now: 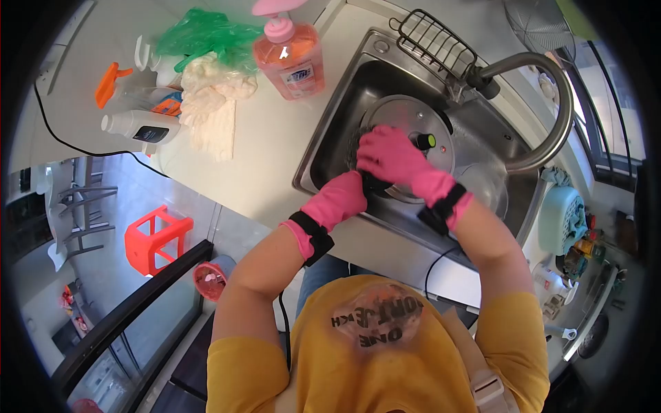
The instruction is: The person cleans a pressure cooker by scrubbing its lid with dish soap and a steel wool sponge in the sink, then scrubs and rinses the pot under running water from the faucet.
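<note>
A round metal lid (403, 110), apparently a pressure cooker's, lies tilted in the steel sink (330, 148). On it sits a black knob with a green top (426, 141). My left hand (339, 199), in a pink rubber glove, is closed round the lid's black handle (375, 183) at the near left edge. Fingers curled, my gloved right hand (394, 157) presses on the lid's left side. Something dark shows beside its fingers, but I cannot make out what it holds. A clear, bowl-like thing (485, 189) rests in the sink to the right.
A curved faucet (568, 103) arches over the sink's right side, beside a black wire rack (437, 45). Along the left counter stand a pink soap pump bottle (289, 62), white gloves (213, 103), a green plastic bag (206, 34) and a spray bottle (138, 93).
</note>
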Available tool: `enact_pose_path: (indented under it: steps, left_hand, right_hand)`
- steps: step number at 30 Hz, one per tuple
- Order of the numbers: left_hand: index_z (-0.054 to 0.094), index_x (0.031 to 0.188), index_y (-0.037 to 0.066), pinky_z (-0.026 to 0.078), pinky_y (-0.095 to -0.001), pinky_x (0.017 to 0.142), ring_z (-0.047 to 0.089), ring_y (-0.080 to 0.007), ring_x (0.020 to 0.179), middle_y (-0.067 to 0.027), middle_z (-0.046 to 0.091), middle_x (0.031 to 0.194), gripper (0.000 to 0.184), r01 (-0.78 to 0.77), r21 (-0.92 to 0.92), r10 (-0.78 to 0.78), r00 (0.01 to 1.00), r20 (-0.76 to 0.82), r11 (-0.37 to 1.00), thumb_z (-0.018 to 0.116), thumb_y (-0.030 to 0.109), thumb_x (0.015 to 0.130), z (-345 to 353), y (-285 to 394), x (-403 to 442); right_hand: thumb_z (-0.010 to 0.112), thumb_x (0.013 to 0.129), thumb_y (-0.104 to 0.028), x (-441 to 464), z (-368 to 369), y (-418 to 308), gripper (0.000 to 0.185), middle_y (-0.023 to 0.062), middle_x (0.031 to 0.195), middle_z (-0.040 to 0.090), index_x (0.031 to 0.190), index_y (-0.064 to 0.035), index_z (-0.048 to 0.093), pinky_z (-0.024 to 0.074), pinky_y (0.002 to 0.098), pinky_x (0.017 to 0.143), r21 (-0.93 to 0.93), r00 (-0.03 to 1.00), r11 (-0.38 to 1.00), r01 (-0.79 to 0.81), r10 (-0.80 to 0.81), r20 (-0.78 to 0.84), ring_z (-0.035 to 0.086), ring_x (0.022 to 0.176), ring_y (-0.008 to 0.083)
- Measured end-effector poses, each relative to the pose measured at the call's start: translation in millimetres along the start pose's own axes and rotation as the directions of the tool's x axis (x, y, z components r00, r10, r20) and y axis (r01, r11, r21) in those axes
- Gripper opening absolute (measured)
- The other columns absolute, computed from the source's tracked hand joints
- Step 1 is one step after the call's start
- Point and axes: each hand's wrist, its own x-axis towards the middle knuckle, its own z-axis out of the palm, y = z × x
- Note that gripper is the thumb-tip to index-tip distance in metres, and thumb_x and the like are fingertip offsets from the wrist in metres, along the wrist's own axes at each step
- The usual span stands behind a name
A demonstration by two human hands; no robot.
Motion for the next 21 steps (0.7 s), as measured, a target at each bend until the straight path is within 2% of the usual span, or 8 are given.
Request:
enact_pose_path:
  steps: [3,4,7,10,12,14,16,21]
  left_hand:
    - [0.045,0.121,-0.007,0.051,-0.0466,0.084,0.064,-0.0462,0.097,-0.0306,0.065,0.096,0.051,-0.005,-0.030,0.006,1.000,0.013,1.000,0.062,0.006,0.075,7.1,-5.8,-0.2]
    - [0.045,0.121,-0.007,0.051,-0.0468,0.084,0.064,-0.0463,0.097,-0.0307,0.065,0.096,0.051,0.008,-0.039,-0.007,1.000,0.026,0.999,0.062,0.006,0.075,5.6,-2.2,-3.0]
    - [0.048,0.117,-0.006,0.051,-0.0466,0.085,0.064,-0.0462,0.098,-0.0304,0.066,0.097,0.045,0.033,-0.064,-0.032,0.999,0.021,0.997,0.060,0.005,0.075,1.5,3.5,-5.6]
    - [0.049,0.115,-0.005,0.051,-0.0467,0.085,0.064,-0.0461,0.098,-0.0301,0.066,0.097,0.042,0.023,-0.063,-0.021,0.999,0.025,0.998,0.059,0.005,0.075,1.5,0.4,-2.9]
    - [0.049,0.116,-0.005,0.051,-0.0467,0.085,0.064,-0.0460,0.098,-0.0299,0.066,0.097,0.043,0.004,-0.069,-0.002,1.000,0.021,0.998,0.060,0.006,0.075,8.9,-4.0,2.5]
    - [0.049,0.117,-0.005,0.051,-0.0465,0.086,0.064,-0.0459,0.098,-0.0296,0.066,0.098,0.044,-0.015,-0.068,0.016,1.000,0.012,0.998,0.060,0.006,0.075,14.7,-12.4,6.6]
    - [0.048,0.117,-0.005,0.051,-0.0462,0.086,0.063,-0.0458,0.098,-0.0294,0.066,0.098,0.046,-0.043,-0.010,0.044,0.998,0.039,0.999,0.060,0.006,0.075,13.1,-12.4,6.3]
    - [0.047,0.119,-0.006,0.052,-0.0473,0.082,0.064,-0.0454,0.095,-0.0299,0.066,0.095,0.048,-0.036,0.027,0.036,0.999,0.004,0.999,0.061,0.007,0.074,8.5,7.2,-4.3]
  right_hand:
    - [0.061,0.087,-0.033,7.2,-19.4,-6.9,0.025,0.0079,0.103,0.063,0.098,-0.0120,0.069,0.0462,0.0432,0.093,0.117,0.954,0.951,-0.285,0.269,0.134,0.057,0.107,0.0327]
    - [0.058,0.090,-0.033,16.8,-18.5,16.9,0.028,0.0107,0.107,0.064,0.101,-0.0091,0.068,0.0463,0.0444,0.094,0.081,0.944,0.952,-0.296,0.279,0.176,0.059,0.106,0.0341]
    - [0.054,0.093,-0.032,12.3,-12.4,77.2,0.031,0.0151,0.109,0.064,0.101,-0.0058,0.068,0.0475,0.0462,0.091,-0.150,0.858,0.851,-0.503,0.512,0.030,0.060,0.103,0.0361]
    - [0.051,0.093,-0.029,3.2,-2.4,83.7,0.030,0.0177,0.109,0.065,0.101,-0.0050,0.067,0.0491,0.0462,0.088,-0.171,0.899,0.883,-0.436,0.436,-0.040,0.062,0.103,0.0359]
    - [0.057,0.091,-0.028,4.9,3.9,61.3,0.033,0.0135,0.115,0.067,0.110,-0.0024,0.066,0.0466,0.0423,0.096,-0.042,0.997,0.999,0.002,0.001,0.081,0.061,0.105,0.0328]
    - [0.063,0.087,-0.024,15.8,-1.5,-15.0,0.026,0.0081,0.106,0.068,0.104,-0.0065,0.069,0.0481,0.0391,0.093,0.004,0.972,0.992,-0.128,0.124,0.198,0.060,0.103,0.0280]
    - [0.066,0.085,-0.023,1.6,-12.4,-49.0,0.023,0.0068,0.100,0.067,0.102,-0.0089,0.070,0.0487,0.0384,0.090,0.022,0.981,0.987,-0.158,0.154,0.114,0.059,0.101,0.0271]
    - [0.068,0.082,-0.023,-3.6,-18.9,2.4,0.012,0.0062,0.091,0.064,0.087,-0.0127,0.071,0.0484,0.0402,0.081,0.262,0.954,0.918,-0.298,0.292,0.063,0.059,0.098,0.0313]
